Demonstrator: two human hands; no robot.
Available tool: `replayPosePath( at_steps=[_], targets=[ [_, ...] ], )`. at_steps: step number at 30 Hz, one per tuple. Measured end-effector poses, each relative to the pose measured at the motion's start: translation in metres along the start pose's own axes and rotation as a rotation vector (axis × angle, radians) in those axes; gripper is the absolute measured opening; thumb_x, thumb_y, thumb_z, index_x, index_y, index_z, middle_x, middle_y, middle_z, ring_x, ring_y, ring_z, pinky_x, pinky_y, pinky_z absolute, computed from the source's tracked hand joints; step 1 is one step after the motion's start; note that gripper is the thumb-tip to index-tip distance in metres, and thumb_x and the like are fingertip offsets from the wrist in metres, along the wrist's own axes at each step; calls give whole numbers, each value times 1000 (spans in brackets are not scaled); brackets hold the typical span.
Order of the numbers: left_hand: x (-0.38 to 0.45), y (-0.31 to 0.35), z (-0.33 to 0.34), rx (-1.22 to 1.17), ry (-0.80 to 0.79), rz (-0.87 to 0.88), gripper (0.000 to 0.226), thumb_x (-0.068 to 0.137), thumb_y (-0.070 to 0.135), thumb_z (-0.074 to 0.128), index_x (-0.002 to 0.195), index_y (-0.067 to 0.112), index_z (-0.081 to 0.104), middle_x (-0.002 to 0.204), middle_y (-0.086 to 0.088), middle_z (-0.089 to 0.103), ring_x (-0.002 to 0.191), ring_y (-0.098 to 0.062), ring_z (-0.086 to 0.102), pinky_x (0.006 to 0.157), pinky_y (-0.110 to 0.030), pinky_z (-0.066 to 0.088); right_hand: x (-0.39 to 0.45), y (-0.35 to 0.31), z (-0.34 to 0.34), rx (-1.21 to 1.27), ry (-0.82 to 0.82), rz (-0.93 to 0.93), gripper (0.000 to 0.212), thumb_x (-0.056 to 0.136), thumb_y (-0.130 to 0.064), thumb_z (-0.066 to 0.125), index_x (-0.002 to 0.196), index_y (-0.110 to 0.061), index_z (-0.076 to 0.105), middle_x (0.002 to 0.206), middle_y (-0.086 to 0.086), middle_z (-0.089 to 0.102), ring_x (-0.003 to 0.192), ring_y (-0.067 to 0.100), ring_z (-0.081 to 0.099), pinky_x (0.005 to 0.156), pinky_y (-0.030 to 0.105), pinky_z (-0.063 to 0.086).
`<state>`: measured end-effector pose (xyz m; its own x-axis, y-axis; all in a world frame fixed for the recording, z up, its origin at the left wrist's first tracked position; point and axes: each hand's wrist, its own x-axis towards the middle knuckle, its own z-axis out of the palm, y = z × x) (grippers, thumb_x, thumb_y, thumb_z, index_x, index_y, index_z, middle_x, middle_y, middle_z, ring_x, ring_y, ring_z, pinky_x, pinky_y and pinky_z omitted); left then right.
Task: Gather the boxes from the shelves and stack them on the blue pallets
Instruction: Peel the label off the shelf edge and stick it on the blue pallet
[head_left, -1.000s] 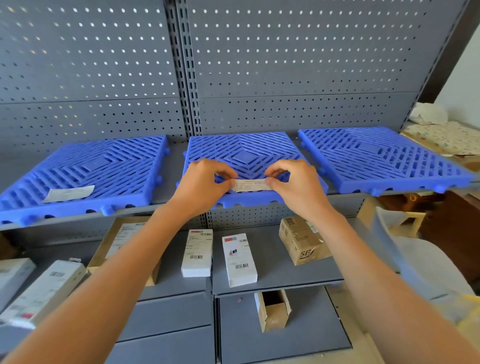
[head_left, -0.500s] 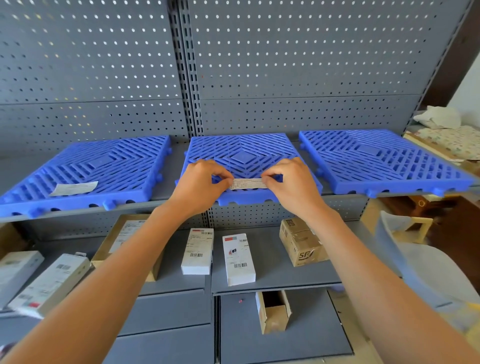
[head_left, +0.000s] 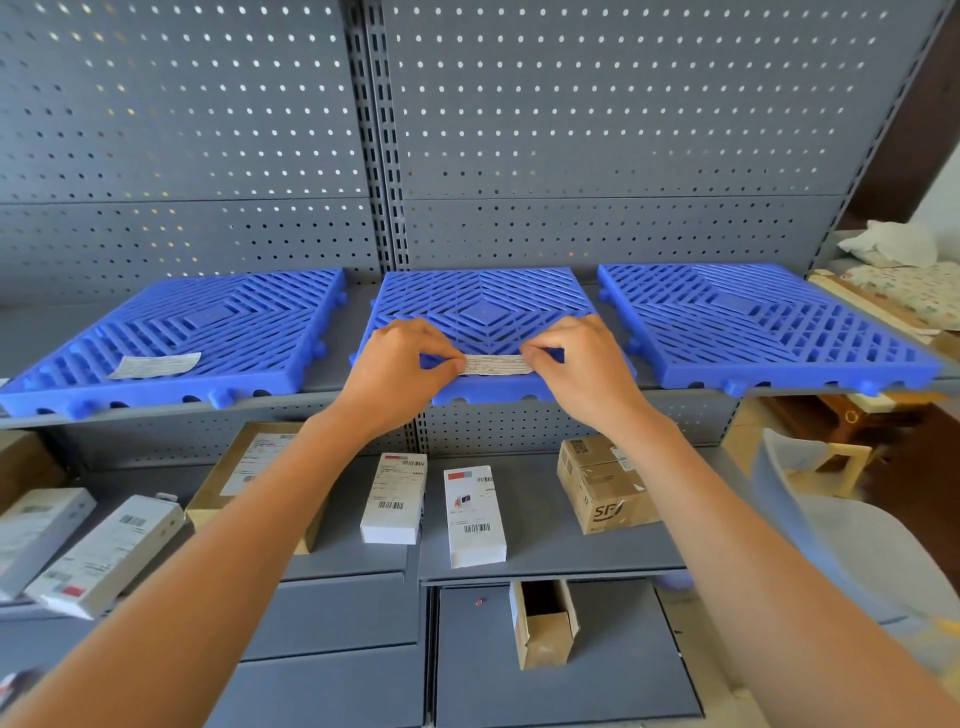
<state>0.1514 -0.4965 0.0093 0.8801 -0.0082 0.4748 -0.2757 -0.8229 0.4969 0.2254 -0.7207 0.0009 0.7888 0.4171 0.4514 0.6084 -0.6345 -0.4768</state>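
**Both hands pinch a paper label on the middle pallet**

The left hand (head_left: 402, 364) and right hand (head_left: 582, 364) each pinch one end of a thin printed paper strip (head_left: 497, 365), holding it against the front of the middle blue pallet (head_left: 483, 301), a square of rigid slatted plastic. The left pallet (head_left: 208, 332) bears a similar label (head_left: 155, 365). Below, white cartons (head_left: 393, 498) and a brown corrugated box (head_left: 602, 491) lie on the grey metal shelf (head_left: 540, 551); lower still, a small cardboard box (head_left: 543, 623) stands open, showing nothing inside.
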Motion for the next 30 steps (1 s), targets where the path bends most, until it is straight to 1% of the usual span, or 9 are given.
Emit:
replayPosePath(
  at_steps=[2,4,6,10,15,17,21,26,30],
  targets=[
    [-2,1,0,-1,5,-1,8,90,21,74,94,21,81,96,10,72,93,-1,62,86,-17,47,-1,-2,-2,13,-2,-11,36,99,-26,54,68,-11,65,67,6,65,78,23,56,86,30,34],
    [-4,2,0,15,7,2,9,90,21,73,96,21,80,98,9,73,95,-6,64,90,-24,50,-3,-5,-5,38,1,-21,38,99,-23,53,66,-6,60,63,10,59,70,25,53,78,34,38],
    [-5,3,0,45,13,12,10,91,22,72,98,20,80,99,7,73,98,-11,63,92,-30,50,-4,-6,-9,48,-4,-26,35,100,-24,52,71,-7,64,67,10,62,71,24,54,72,41,44],
    [-9,7,1,71,41,17,12,93,23,71,102,19,79,102,5,73,99,-12,62,93,-36,52,-7,-8,-10,27,-13,-64,30,99,-26,50,82,-10,69,78,8,69,77,27,62,70,47,50],
    [-13,9,-1,135,62,4,15,94,29,69,105,23,77,107,5,72,105,-17,62,94,-48,51,-9,-14,-8,6,-22,-93,24,100,-26,52,88,-19,73,84,-1,71,77,21,64,69,47,52],
    [-15,8,-4,170,69,-8,16,94,31,67,105,25,76,109,6,72,108,-18,62,94,-52,50,-10,-18,-8,2,-26,-99,23,100,-26,53,95,-20,75,90,-2,72,80,20,65,72,46,53],
    [-22,5,-16,244,86,-36,19,96,33,65,109,25,76,116,3,72,114,-22,60,96,-54,48,-6,-30,-3,3,-41,-105,28,101,-27,55,120,-16,71,120,-1,70,108,15,64,90,39,53],
    [-30,-4,-36,381,103,-75,26,98,34,61,119,23,72,124,2,69,120,-23,57,102,-48,42,4,-56,8,-27,-78,-137,31,102,-26,54,129,-13,66,132,1,65,121,20,59,98,39,49],
    [-36,-20,-58,442,119,-103,28,98,33,61,121,22,72,123,1,70,117,-26,58,100,-48,39,13,-83,24,-36,-114,-177,33,103,-24,53,132,-12,63,134,4,63,125,23,55,101,40,47]
  ],
)
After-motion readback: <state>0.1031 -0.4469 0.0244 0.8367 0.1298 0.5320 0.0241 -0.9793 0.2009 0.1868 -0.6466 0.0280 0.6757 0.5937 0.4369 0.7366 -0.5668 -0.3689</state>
